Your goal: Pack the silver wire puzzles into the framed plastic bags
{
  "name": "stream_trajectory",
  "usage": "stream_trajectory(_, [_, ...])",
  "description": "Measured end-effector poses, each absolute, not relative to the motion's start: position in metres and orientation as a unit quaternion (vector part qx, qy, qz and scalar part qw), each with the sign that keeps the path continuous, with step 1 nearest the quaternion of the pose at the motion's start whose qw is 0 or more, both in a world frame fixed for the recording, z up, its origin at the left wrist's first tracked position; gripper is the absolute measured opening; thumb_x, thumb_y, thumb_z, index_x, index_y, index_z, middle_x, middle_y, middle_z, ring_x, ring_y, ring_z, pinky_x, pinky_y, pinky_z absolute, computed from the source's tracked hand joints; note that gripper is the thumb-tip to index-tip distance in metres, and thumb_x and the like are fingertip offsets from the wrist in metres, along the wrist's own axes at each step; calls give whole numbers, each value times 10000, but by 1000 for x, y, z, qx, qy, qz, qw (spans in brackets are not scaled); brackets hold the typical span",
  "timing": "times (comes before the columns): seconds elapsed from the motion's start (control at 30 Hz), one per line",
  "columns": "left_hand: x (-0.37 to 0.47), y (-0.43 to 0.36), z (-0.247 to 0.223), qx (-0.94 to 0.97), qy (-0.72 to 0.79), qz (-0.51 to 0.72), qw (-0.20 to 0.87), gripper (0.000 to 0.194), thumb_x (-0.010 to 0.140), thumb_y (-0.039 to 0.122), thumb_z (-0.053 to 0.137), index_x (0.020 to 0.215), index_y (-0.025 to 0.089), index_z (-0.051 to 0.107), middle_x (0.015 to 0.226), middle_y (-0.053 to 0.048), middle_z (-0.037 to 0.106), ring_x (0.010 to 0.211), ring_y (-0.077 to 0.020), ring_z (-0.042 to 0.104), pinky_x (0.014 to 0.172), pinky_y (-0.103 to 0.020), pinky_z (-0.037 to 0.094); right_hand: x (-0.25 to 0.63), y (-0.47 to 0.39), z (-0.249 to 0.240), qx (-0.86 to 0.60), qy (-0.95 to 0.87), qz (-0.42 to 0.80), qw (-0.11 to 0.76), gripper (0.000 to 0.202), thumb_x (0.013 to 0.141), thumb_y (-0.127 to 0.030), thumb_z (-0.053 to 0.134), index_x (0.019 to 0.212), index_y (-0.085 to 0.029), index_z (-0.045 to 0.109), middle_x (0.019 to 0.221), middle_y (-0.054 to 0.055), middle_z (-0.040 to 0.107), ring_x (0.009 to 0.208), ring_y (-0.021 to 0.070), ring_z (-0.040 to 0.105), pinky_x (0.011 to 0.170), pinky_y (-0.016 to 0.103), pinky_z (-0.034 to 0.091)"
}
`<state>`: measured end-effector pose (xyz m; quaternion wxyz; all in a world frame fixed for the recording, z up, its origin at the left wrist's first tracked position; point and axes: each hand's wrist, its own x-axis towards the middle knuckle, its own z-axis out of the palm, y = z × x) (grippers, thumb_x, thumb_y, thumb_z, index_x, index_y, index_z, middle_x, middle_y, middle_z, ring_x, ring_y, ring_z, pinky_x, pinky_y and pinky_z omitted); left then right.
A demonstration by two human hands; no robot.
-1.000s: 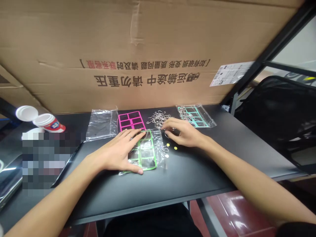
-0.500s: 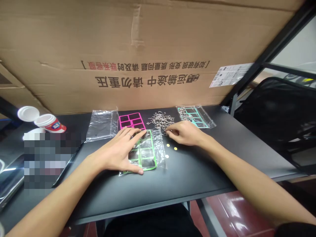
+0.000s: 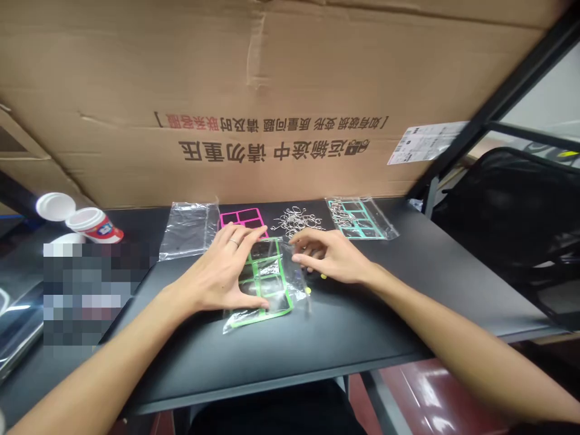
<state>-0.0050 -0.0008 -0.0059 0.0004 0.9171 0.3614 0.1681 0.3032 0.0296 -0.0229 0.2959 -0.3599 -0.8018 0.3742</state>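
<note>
A clear plastic bag (image 3: pixel 296 284) with a bright green grid frame (image 3: pixel 287 302) inside lies on the dark table in front of me. My left hand (image 3: pixel 222 266) spans the bag's left part, fingers at its far edge and thumb at the near side, holding it. At the bag's right end is my right hand (image 3: pixel 333 254), its thumb and curled fingers around the clear edge. Whether anything small is between those fingertips is hidden. Just behind lies a tangled heap of metal rings (image 3: pixel 296 220). Two small yellow discs (image 3: pixel 308 290) show beside the bag.
A pink grid frame (image 3: pixel 240 216) and a clear bag (image 3: pixel 188 232) lie behind my left hand. A bagged teal frame (image 3: pixel 360 217) with metal pieces lies back right. An opened red and white tub (image 3: pixel 102 226) is at left. Cardboard (image 3: pixel 272 54) walls the back.
My right hand has moved from the near edge of the ring heap toward me, to the bag's right end. The bag's near side has shifted slightly toward me under my left hand.
</note>
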Motion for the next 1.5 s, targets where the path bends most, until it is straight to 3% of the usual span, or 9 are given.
stream_trajectory(0.17, [-5,0,-6,908,370,196,-5,1207,801,785,847,1705,195,309,1527,-211,546,1401,-432,499,1251,-663,409,296,29,-27,-330,-736,518,286,307,934,-372,815,1184,-220,723,1187,85,784,929,214,813,777,342,678])
stream_trajectory(0.3, [-7,1,-5,906,371,201,19,1149,791,855,805,1673,242,396,1576,-196,521,1451,-455,465,1265,-684,389,289,25,-32,-307,-711,570,274,209,925,-287,806,1102,-202,736,1039,64,799,910,225,821,851,392,674])
stream_trajectory(0.47, [-10,4,-8,832,450,323,35,896,988,702,680,1685,249,345,1670,-190,439,1575,-427,379,1322,-675,343,294,27,-29,-282,-708,483,431,98,974,-303,779,1017,-219,755,965,57,770,880,213,770,850,415,658])
stream_trajectory(0.53, [-11,7,-9,787,471,389,87,920,1000,690,662,1709,245,281,1720,-201,391,1611,-421,371,1319,-660,371,298,30,-26,-268,-703,437,493,83,989,-316,775,997,-234,766,983,60,749,873,215,751,829,423,656])
stream_trajectory(0.63, [-9,10,-8,723,462,446,256,959,989,690,678,1713,243,235,1661,-230,499,1462,-389,597,1168,-602,562,302,34,-24,-262,-698,385,544,83,1005,-325,767,975,-249,781,1002,62,719,854,217,736,810,436,655])
stream_trajectory(0.83, [4,4,-8,654,415,401,489,575,942,563,826,1348,180,685,1224,-138,810,1117,-333,796,1057,-552,648,301,37,-29,-332,-717,370,489,244,966,-459,821,1119,-269,806,1322,109,670,1182,275,699,964,466,653])
stream_trajectory(1.03, [9,-1,-12,665,460,450,379,427,1016,575,719,1223,202,711,1113,-86,802,1000,-282,776,897,-426,659,289,28,-31,-308,-747,487,331,319,932,-523,841,916,-208,800,1359,111,649,1088,247,715,903,399,651])
stream_trajectory(1.23, [7,-4,-10,701,537,425,197,319,1084,548,591,1011,238,609,761,25,650,654,-179,610,641,-304,490,283,21,-31,-296,-761,469,337,286,976,-503,801,931,-220,799,1294,106,677,1099,259,687,959,435,615])
stream_trajectory(1.5, [6,-7,-9,709,549,380,226,568,902,658,821,1201,271,532,647,82,660,453,-198,609,527,-319,467,284,21,-32,-324,-772,358,414,331,1059,-480,689,862,-216,653,1024,58,648,915,207,593,865,372,514])
